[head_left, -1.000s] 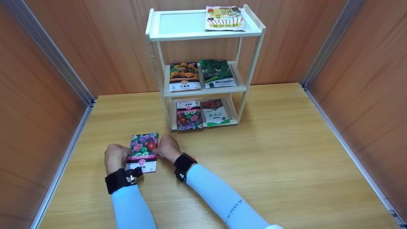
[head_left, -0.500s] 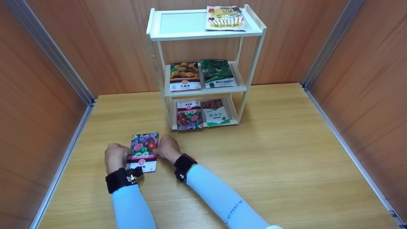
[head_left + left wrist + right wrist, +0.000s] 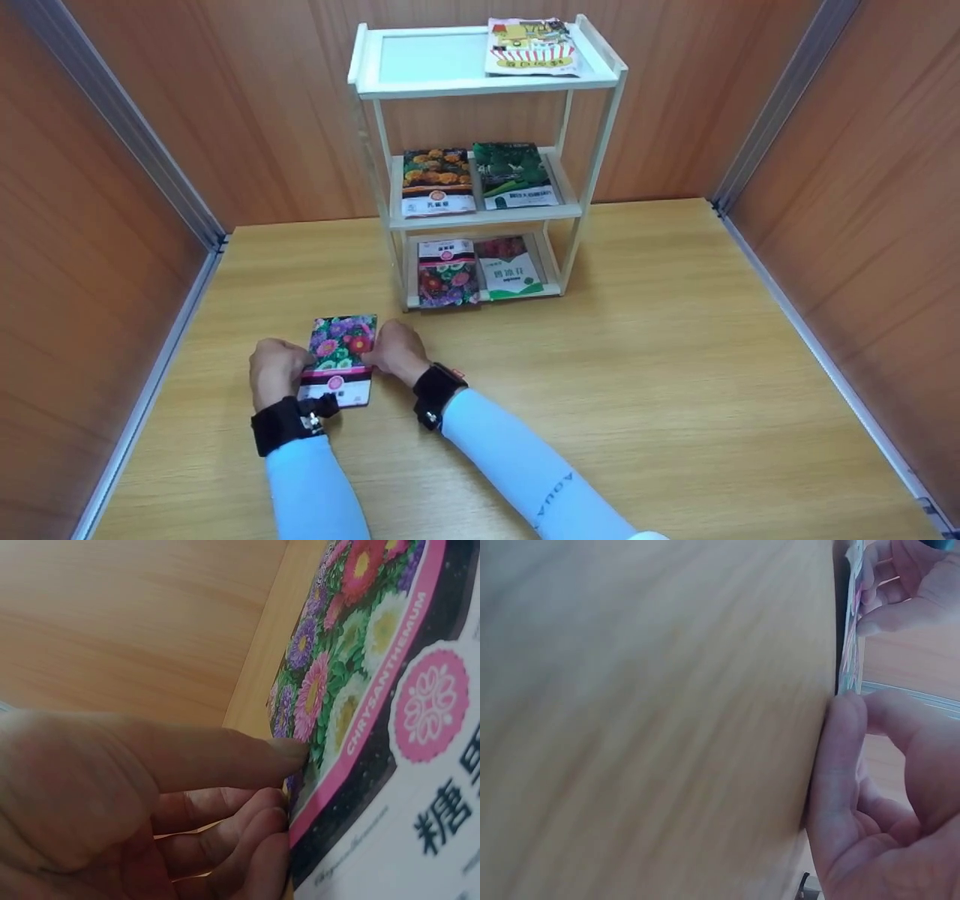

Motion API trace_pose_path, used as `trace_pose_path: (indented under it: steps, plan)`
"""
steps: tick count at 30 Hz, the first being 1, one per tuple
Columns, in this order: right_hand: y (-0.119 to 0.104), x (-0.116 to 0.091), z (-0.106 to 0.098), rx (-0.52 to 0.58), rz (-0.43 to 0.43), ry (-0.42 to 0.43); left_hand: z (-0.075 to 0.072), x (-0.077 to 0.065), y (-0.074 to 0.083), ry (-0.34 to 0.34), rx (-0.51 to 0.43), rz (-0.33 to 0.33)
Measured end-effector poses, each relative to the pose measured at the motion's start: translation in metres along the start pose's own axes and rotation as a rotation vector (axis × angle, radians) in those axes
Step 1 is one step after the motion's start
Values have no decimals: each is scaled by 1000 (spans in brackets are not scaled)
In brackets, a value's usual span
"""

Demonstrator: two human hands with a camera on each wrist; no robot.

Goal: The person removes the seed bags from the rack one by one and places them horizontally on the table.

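A chrysanthemum seed packet (image 3: 342, 346), with purple, pink and red flowers above a pink band and white lower part, lies near the table's left front. My left hand (image 3: 275, 370) pinches its left edge; in the left wrist view the thumb (image 3: 289, 757) lies on the printed face and the fingers are curled underneath. On the opposite edge, my right hand (image 3: 396, 351) pinches the packet between thumb and index finger (image 3: 838, 742). The right wrist view shows the packet edge-on, slightly above the table. The packet's underside is hidden.
Behind stands a three-tier white shelf (image 3: 480, 220). A popcorn-striped packet (image 3: 531, 49) lies on top, marigold (image 3: 437, 180) and green vegetable packets (image 3: 514, 174) in the middle, another chrysanthemum packet (image 3: 448, 276) and a white-green packet (image 3: 510, 268) at the bottom. Wood-grain walls (image 3: 862, 187) enclose the table (image 3: 675, 360).
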State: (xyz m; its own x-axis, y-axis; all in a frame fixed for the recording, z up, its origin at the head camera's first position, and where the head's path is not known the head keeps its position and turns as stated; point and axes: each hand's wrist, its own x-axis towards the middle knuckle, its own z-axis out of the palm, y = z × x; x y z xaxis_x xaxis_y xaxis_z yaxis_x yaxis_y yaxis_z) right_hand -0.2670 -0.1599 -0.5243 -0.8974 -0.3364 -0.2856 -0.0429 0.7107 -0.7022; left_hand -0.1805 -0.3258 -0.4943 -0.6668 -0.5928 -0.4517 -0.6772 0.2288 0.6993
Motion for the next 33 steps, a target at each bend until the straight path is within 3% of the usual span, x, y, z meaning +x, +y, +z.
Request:
trace_pose_path:
  steps: [4,10,14,18,27,33]
  plan:
    - [2,1,-1,34,-27,-15,1,1,0,3,-12,-9]
    - [5,-1,-2,4,-92,-4,-2,-3,-2,41,59,65]
    - [7,-3,-4,109,-77,-67,-6,-7,3,29,102,40]
    - [9,-10,-11,135,-101,-119,-8,-13,10,13,142,78]
    - [37,-23,-53,-33,-348,-202,-9,-40,42,13,193,268]
    - [49,-30,-97,-174,-431,-69,-1,-58,67,9,234,474]
